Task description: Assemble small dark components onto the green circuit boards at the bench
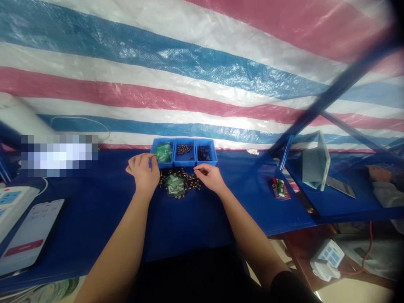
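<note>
Screws (193, 182) lie between left hand's (143, 168) and right hand's (211, 176) fingers (198, 167), likely for easy reach; right ones together, left ones unclear.

Tarp (189, 63) at far side: woven plastic, glossy, creased. Tabletop (186, 229): smooth, low sheen. Three bins (184, 163): smooth plastic, semi-gloss. Small fasteners (193, 183) on near side of bins: look metal, brassy glints. Green pieces (175, 185) among them: shiny, look plastic. Phone (33, 223), left: smooth, glossy screen. Sleeve (290, 287), near right: matt cloth.
</note>
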A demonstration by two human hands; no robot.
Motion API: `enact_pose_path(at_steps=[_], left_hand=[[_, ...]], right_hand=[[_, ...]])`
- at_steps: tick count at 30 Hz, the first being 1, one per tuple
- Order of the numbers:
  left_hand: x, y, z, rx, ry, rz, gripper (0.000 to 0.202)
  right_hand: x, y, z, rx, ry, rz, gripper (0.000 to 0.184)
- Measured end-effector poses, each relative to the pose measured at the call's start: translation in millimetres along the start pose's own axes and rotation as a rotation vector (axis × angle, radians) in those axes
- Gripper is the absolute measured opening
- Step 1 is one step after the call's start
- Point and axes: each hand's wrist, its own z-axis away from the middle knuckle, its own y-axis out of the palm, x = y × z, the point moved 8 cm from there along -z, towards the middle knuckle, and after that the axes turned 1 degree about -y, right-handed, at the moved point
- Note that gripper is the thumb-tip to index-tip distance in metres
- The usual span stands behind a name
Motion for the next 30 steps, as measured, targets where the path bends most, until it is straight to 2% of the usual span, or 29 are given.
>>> enact_pose_path(at_steps=[6, 9, 13, 17, 22, 25, 30], left_hand=[[3.1, 2.3, 3.0, 0.010, -0.068, -0.003, 0.020], [-4.4, 1.2, 5.6, 0.003, -0.031, 0.034, 0.032], [-8.6, 2.6, 7.3, 0.001, 0.000, 0.043, 0.022], [0.9, 6.4, 7.0, -0.010, -0.065, 0.031, 0.019], [6.7, -2.2, 7.7, -0.117, -0.133, 0.031, 0.019], [-2.7, -6.8, 9.2, -0.151, -0.046, 0.071, 0.016], [-29.6, -10.5, 21.7, -0.173, 0.231, 0.192, 0.017]], right_hand=[[-9.2, -7.1, -1.5, 0.112, 0.025, 0.261, 0.019], [-14.8, -10.6, -2.8, 0.181, 0.014, 0.348, 0.023], [-16.6, -11.2, -2.7, 0.262, -0.006, 0.381, 0.025], [-13.6, -10.2, -1.7, 0.289, -0.019, 0.400, 0.023], [-11.4, -6.7, -1.5, 0.290, -0.029, 0.430, 0.017], [-12.3, -5.3, -2.3, 0.279, -0.024, 0.443, 0.015], [-11.6, -7.2, -3.9, 0.243, -0.030, 0.434, 0.013]])
